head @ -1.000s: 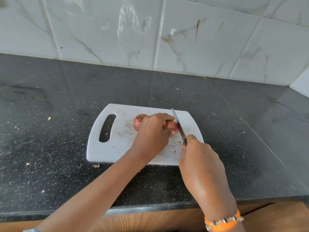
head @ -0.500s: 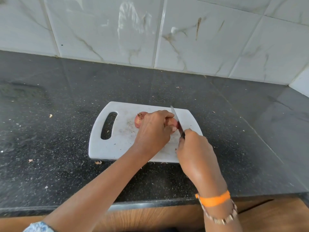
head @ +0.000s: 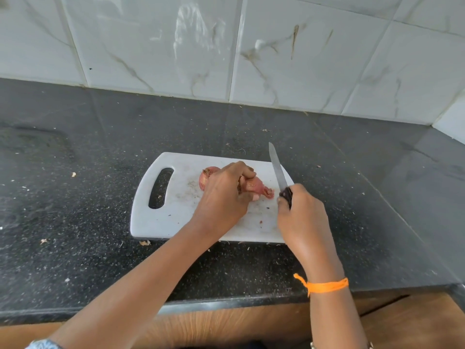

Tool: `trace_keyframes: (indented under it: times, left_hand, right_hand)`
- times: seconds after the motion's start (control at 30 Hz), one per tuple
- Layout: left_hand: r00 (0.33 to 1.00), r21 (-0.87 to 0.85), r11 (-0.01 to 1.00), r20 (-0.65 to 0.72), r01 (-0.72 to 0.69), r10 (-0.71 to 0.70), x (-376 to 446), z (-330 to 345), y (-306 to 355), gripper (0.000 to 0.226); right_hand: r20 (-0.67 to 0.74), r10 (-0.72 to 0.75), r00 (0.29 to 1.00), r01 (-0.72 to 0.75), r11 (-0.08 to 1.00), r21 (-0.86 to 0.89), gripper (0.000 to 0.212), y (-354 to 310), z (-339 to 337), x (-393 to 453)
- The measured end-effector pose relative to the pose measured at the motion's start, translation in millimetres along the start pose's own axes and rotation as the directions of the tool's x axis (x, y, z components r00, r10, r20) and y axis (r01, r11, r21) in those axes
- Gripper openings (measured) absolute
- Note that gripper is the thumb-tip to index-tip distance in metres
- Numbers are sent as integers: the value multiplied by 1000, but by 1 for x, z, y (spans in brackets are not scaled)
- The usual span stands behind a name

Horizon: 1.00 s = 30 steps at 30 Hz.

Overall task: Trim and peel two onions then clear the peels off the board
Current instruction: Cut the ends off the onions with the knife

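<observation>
The chopping board (head: 176,217) was white, flecked with brown crumbs. Both onions (head: 259,188) were reddish pink with papery tan patches. The knife (head: 278,172) had a silver blade and a dark handle. The bench (head: 88,197) was black, speckled white. The wall tiles (head: 163,46) were white with grey-brown veining. A wrist thread (head: 324,285) was orange.

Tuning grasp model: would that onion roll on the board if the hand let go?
Probably yes: the onion looks rounded and lies on its side on the smooth cutting board. The left hand grips it, suggesting it needs steadying. Its papery skin may slip.
</observation>
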<state>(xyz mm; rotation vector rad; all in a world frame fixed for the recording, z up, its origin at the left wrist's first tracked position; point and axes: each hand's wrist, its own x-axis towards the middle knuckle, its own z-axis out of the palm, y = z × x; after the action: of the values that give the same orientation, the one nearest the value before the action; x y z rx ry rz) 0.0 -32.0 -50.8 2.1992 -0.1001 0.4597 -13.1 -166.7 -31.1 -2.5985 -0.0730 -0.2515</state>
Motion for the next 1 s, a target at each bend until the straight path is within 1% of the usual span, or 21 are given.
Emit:
trace_keyframes:
  times: [0.03,0.1,0.17,0.3,0.37,0.5,0.6,0.67,0.7,0.8,0.9,1.0]
  left_hand:
    - [1000,-3,1000,16,-8,8,0,0,-1,30]
    - [998,-22,999,58,-29,30,1,1,-2,30]
    - [994,-35,997,78,-69,71,1,3,-2,31]
    - [989,-8,991,68,-131,131,1,2,-3,31]
    - [985,24,987,67,-161,159,1,2,-5,32]
    - [986,69,985,54,-158,155,2,4,-6,34]
    - [987,69,985,48,-156,153,3,5,-7,33]
    - [988,72,986,46,-150,147,4,6,-9,33]
    - [989,71,987,46,-147,144,4,5,-9,32]
    - [988,78,986,49,-150,146,3,5,-8,31]
    - [987,111,981,46,-158,154,2,7,-8,33]
    - [985,136,976,51,-168,162,0,8,-7,34]
  right_hand:
    - [-16,-38,999,38,999,37,13,0,1,3]
    - [-23,-116,993,117,991,59,18,-2,5,8]
    - [-13,-147,989,148,987,68,23,-5,10,13]
    - [-69,-136,988,141,988,63,21,-2,17,19]
    - [-89,-154,984,159,986,53,20,2,18,20]
    - [-78,-212,974,217,974,70,20,5,18,19]
    - [-100,-185,978,198,971,132,14,6,19,20]
    - [-93,-157,983,170,973,159,7,8,20,24]
    - [-89,-150,985,163,973,162,8,9,20,26]
    - [-89,-185,979,195,974,113,7,7,19,32]
    - [-118,-221,968,226,974,30,8,4,23,35]
    - [-173,-191,966,191,981,-15,12,6,29,39]
